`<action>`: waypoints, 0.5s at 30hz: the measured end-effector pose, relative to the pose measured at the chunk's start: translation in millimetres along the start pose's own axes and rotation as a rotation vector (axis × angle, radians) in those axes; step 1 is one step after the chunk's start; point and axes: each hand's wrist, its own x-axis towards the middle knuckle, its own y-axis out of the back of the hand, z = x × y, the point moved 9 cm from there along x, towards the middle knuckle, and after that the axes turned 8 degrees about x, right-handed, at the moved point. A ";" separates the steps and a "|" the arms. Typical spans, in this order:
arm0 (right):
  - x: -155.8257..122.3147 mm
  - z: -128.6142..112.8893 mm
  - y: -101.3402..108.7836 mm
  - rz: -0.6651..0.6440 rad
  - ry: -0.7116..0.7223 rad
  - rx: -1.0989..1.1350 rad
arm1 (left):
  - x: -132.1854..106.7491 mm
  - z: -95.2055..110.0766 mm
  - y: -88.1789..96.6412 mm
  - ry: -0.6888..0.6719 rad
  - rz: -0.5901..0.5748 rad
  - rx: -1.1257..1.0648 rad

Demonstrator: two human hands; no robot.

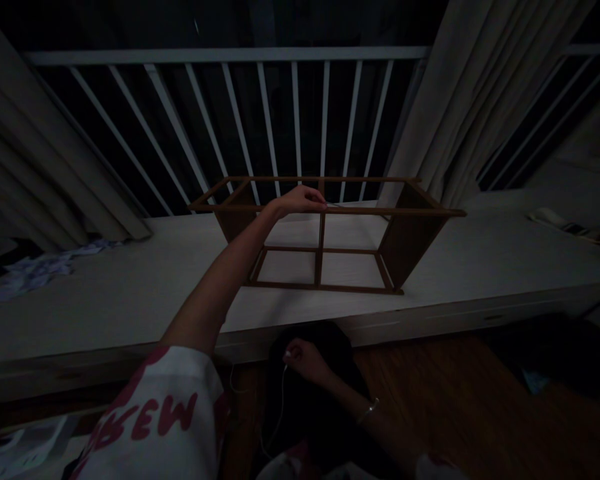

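A brown wooden rack frame [321, 230] stands on the pale ledge, with a dividing bar across its middle. My left hand [303, 199] reaches over to the near top rail, at the joint with the middle bar. Its fingers are pinched, and a thin rod [334, 205] seems to stick out of them to the right, too dim to name exactly. Low in front of me, over my dark-clothed leg, my right hand [305, 359] is closed on the small white end of a white cord [283, 393]. The cord hangs down from the fingers.
The pale ledge [180, 280] runs across under a white railing [230, 57]. Curtains [445, 87] hang on both sides. Crumpled cloth [35, 270] lies at left. Dark items [555, 353] rest on the wooden floor [430, 387]; a whitish box-like thing [35, 443] is at lower left.
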 end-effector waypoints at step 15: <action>23.5 31.6 4.1 0.157 -0.023 0.118 | 0.5 0.8 -0.5 -0.004 -0.003 0.004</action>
